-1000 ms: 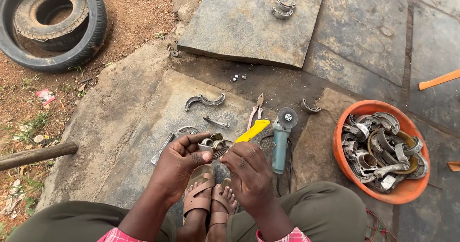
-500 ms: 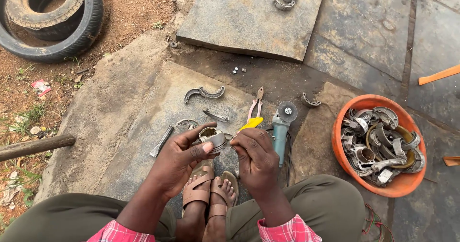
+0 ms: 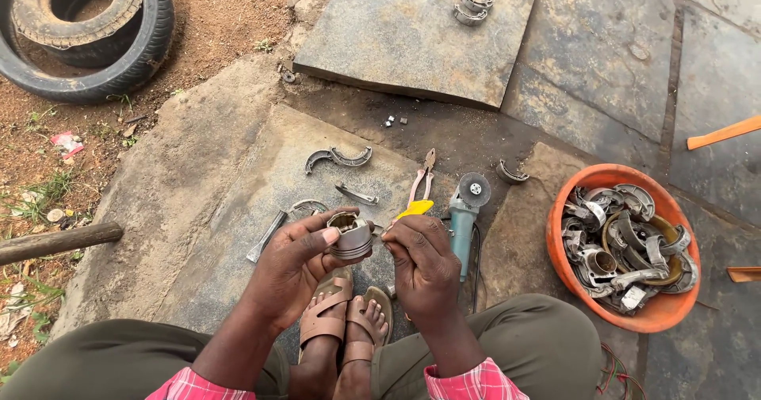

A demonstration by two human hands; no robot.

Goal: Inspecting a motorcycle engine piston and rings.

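The left hand had its fingers curled round a small round metal part, thumb lying across its side, holding it up above the person's sandalled feet. The right hand was closed in a fist round a yellow-handled tool, fingers pressed tight together, the yellow end sticking out past the knuckles. The working tip met the metal part at its right side, though exactly how it touched was too small to tell.

Just beside the right hand lay a teal angle grinder, disc end away from the person, and a pair of red-handled pliers near it. Curved metal shoes and a few loose bits sat on the stone slab ahead of the hands.

To the right stood an orange basin, heaped with similar grey metal pieces. Further off, two more pieces rested on a raised slab, and old tyres lay on the dirt at the far left.

Judging by the layout, the work looked to be midway on this one part: it was in hand and under the tool, not yet put down. The full basin suggested plenty of pieces remained.
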